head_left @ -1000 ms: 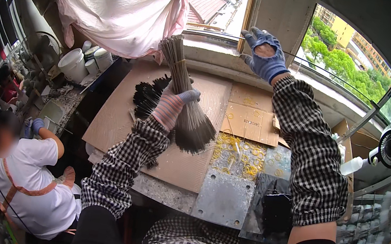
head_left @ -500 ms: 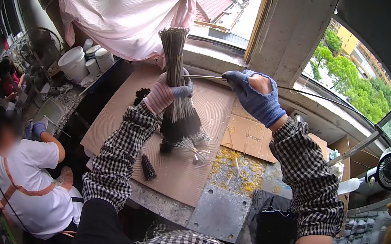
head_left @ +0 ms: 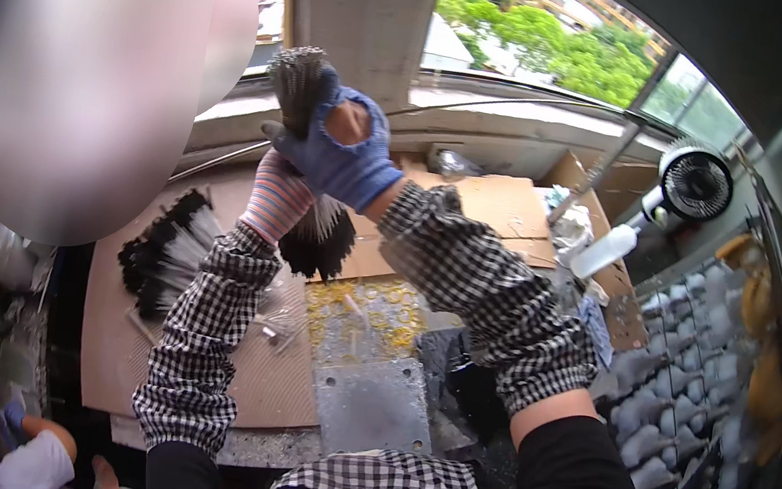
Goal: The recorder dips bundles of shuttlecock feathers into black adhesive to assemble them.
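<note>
An upright bundle of thin wire brushes (head_left: 296, 79), looped at the top, is held in front of me, its black bristle ends (head_left: 320, 244) hanging below. My left hand (head_left: 279, 195), in a striped glove, is closed round its lower part. Above it my right hand (head_left: 349, 152), in a blue glove with a hole at the back, wraps the bundle near the loops. A thin metal rod (head_left: 220, 159) sticks out leftward beside the hands; which fingers hold it is hidden. Another heap of black-ended wire brushes (head_left: 169, 252) lies on the brown ridged board (head_left: 117, 355).
Yellow rubber bands (head_left: 340, 318) lie scattered beside a grey metal plate (head_left: 374, 406). Flat cardboard (head_left: 503, 206) covers the back of the bench. A white bottle (head_left: 605, 251) and a fan (head_left: 696, 182) stand at right. Another person (head_left: 39, 465) sits at lower left.
My view has swung to the right. My right hand has moved from the bundle's side to grip its upper part. A heap of brushes now shows left of my left arm.
</note>
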Motion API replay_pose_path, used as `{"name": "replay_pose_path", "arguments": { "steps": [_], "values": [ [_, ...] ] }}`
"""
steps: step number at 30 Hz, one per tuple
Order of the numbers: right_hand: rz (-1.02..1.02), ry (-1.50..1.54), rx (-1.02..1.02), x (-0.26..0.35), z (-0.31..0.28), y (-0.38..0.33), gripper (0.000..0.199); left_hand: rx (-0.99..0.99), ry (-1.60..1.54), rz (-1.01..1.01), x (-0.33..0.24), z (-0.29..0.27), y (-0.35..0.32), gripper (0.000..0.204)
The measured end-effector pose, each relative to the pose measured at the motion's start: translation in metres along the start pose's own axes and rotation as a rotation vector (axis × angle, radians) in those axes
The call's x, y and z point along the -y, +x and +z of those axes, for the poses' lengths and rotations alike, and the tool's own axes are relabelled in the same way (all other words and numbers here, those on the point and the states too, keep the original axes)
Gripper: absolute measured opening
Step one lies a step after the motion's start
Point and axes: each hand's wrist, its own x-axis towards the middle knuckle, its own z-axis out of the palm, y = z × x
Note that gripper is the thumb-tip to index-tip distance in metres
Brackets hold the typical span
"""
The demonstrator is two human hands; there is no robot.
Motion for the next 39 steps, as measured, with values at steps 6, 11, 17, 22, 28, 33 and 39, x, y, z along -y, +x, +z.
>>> {"name": "replay_pose_path", "arguments": {
  "steps": [6,11,17,22,28,33,39],
  "values": [
    [0.235,-0.486,-0.134,-0.157,-0.074,-0.026,0.057,0.153,1.602,0.343,0.094,0.025,0.049,0.09],
    [0.462,-0.555,-0.102,-0.253,-0.161,-0.045,0.057,0.267,1.862,0.353,0.107,0.009,-0.044,0.059],
    [0.233,-0.37,-0.279,-0.377,-0.241,-0.086,0.049,0.259,1.927,0.055,0.126,-0.015,-0.17,0.045],
    [0.005,-0.788,-0.043,-0.501,-0.309,-0.121,0.042,0.084,1.898,-0.076,0.112,-0.038,-0.251,0.035],
    [0.271,-0.461,-0.247,-0.374,-0.251,-0.112,0.055,-0.504,2.404,0.006,0.023,-0.044,-0.336,0.022],
    [0.199,-0.407,-0.216,-0.259,-0.227,-0.139,0.048,-1.469,2.226,-0.327,-0.042,-0.114,-0.343,0.033],
    [0.096,-0.113,0.227,-0.069,-0.137,-0.171,0.044,-1.383,1.34,-0.103,-0.074,-0.158,-0.398,0.051]
  ]
}}
